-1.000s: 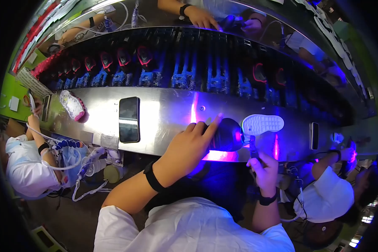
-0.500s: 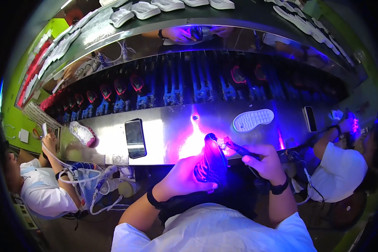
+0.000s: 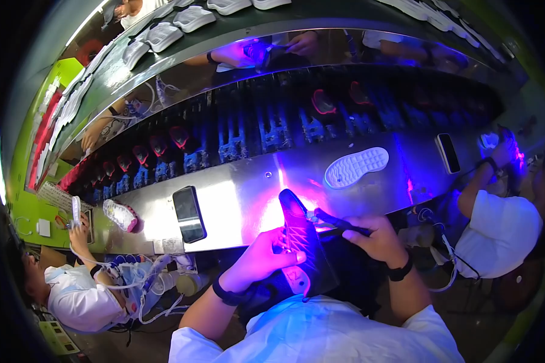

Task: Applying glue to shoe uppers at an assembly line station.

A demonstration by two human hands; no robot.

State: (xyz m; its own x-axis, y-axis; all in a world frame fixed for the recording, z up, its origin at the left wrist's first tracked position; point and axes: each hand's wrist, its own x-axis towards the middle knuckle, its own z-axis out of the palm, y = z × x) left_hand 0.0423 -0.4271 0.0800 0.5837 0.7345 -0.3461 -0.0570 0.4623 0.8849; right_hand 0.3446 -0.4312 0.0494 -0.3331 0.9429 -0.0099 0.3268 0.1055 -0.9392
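Note:
My left hand (image 3: 265, 259) grips a dark laced shoe upper (image 3: 303, 242) from its left side, toe pointing away from me over the edge of the steel bench (image 3: 236, 209). My right hand (image 3: 378, 237) holds a thin dark brush-like tool (image 3: 336, 221) whose tip touches the shoe's right side. Purple light falls on the shoe and the bench in front of it. A white shoe sole (image 3: 356, 167) lies tread up on the bench, beyond my right hand.
A dark phone (image 3: 189, 213) lies on the bench to my left, another phone (image 3: 447, 152) farther right. Seated people in white shirts work at my left (image 3: 79, 296) and right (image 3: 502, 218). A conveyor of dark shoe holders (image 3: 272, 127) runs behind the bench; white soles (image 3: 181, 21) line a shelf above.
My left hand came back from the bench and lifted the dark shoe closer to me, toe now pointing away. My right hand brought the tool against the shoe's side. The view tilted.

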